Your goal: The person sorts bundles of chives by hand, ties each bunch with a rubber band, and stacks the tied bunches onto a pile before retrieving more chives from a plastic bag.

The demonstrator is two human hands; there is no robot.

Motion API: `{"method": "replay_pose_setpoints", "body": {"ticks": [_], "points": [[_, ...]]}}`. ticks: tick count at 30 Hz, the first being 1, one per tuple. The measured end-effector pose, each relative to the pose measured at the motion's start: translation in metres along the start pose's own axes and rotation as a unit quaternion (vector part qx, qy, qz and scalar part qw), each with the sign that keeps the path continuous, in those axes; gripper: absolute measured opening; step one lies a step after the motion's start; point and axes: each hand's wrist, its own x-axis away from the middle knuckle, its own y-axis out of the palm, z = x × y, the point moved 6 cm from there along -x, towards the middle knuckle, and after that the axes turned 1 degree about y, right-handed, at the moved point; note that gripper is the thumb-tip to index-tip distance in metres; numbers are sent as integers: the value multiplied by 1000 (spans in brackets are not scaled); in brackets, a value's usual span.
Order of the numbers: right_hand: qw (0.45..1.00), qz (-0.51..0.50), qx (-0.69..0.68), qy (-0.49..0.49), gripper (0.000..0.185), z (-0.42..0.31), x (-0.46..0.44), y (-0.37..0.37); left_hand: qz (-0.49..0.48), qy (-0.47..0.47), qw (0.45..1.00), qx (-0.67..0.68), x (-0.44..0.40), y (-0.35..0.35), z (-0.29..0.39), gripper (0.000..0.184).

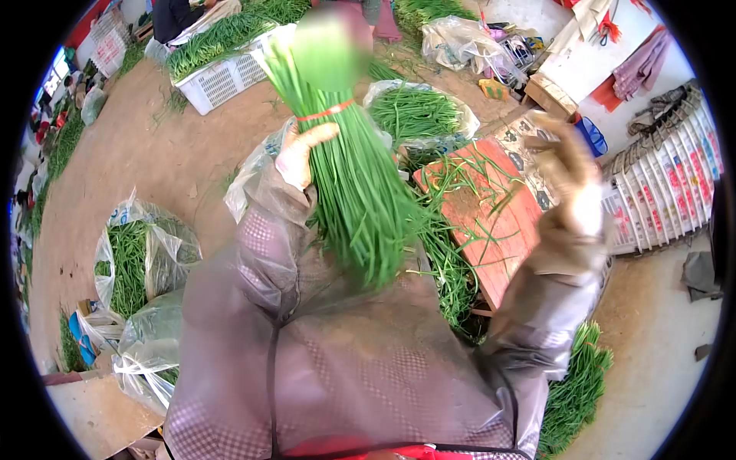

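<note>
At upper center of the frame, the left hand (297, 157) grips 1 banded garlic chive bunch (356, 184); at upper right, the blurred right hand (571, 172) is loosely open.

My feed shows a mauve cloth (642, 64) and a blue basket (593, 136) at two o'clock, stacked white crates (671, 175) at three.

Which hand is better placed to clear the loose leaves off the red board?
Probably the right hand: it looks empty, raised near the red board, whereas the left hand grips the banded green bundle.
</note>
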Motion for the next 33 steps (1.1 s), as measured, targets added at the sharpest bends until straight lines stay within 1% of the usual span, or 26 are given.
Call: {"method": "replay_pose_setpoints", "body": {"ticks": [1, 2, 3, 5, 6, 7, 9, 11, 12, 13, 14, 15, 16, 17, 18, 19, 21, 22, 23, 25, 26, 27, 28, 29, 31, 33], "points": [[996, -26, 88, 8, 77, 6, 4, 38, -2, 10, 1000, 24, -3, 5, 5, 41], [998, -39, -1, 46, 85, 18, 13, 78, 10, 22, 999, 41, -5, 8, 8, 39], [997, -64, -37, -32, 88, 35, 13, 120, 6, 24, 999, 39, -9, 10, 11, 39], [987, -56, 139, -48, 81, 89, 18, 169, 69, -12, 986, 149, -14, 2, 10, 33], [966, -83, 234, 70, 72, 113, 13, 170, 84, 5, 987, 138, -14, 0, 16, 35], [922, -108, 324, 184, 63, 137, 11, 163, 84, 6, 987, 136, -16, -4, 17, 35], [905, -120, 392, 111, 47, 197, 13, 137, 112, 73, 988, 77, -19, -22, 25, 32], [892, -83, 417, 156, 26, 267, 23, 104, 118, 83, 986, 82, -21, -33, 30, 31], [892, -82, 417, 156, 26, 255, 27, 100, 127, 101, 983, 84, -23, -38, 33, 31], [925, 0, 359, 127, 25, 220, 28, 85, 138, 119, 979, 89, -24, -43, 36, 31], [946, 82, 298, 97, 24, 184, 30, 69, 139, 109, 980, 96, -24, -47, 37, 32], [946, 81, 299, 99, 24, 152, 31, 67, 140, 107, 980, 97, -24, -45, 37, 32], [987, 34, 104, 116, 24, 122, 32, 79, 130, 90, 981, 117, -24, -41, 37, 32], [987, -11, -95, 129, 24, 105, 34, 99, 119, 71, 981, 136, -24, -37, 35, 33], [997, -47, -67, 14, 23, 84, 31, 118, 126, 68, 980, 136, -24, -35, 34, 35], [991, -83, -37, -101, 25, 65, 31, 136, 123, 65, 981, 136, -22, -28, 36, 35], [957, -77, 171, -224, 29, 41, 33, 154, 107, 19, 975, 193, -17, -12, 37, 29], [964, -97, 202, -144, 27, 36, 32, 164, 106, 30, 972, 206, -15, -9, 38, 28], [964, -100, 200, -146, 27, 40, 31, 173, 109, 33, 972, 205, -15, -10, 38, 28], [900, -87, 368, -214, 22, 52, 30, 193, 103, 45, 971, 210, -17, -15, 37, 28], [902, -80, 349, -240, 13, 52, 29, 192, 108, 52, 973, 197, -18, -17, 37, 28], [902, -81, 349, -242, 13, 51, 31, 191, 109, 54, 973, 197, -18, -19, 38, 28], [975, -5, 162, -150, 13, 48, 30, 172, 100, 43, 973, 203, -16, -18, 38, 31], [996, 70, -33, -47, 16, 54, 31, 156, 91, 31, 973, 210, -14, -18, 37, 35], [967, 162, -193, 34, 21, 68, 33, 128, 115, 33, 971, 206, -14, -24, 37, 34], [933, 142, -331, 3, 21, 73, 33, 112, 104, 44, 971, 209, -14, -19, 37, 34]]}}
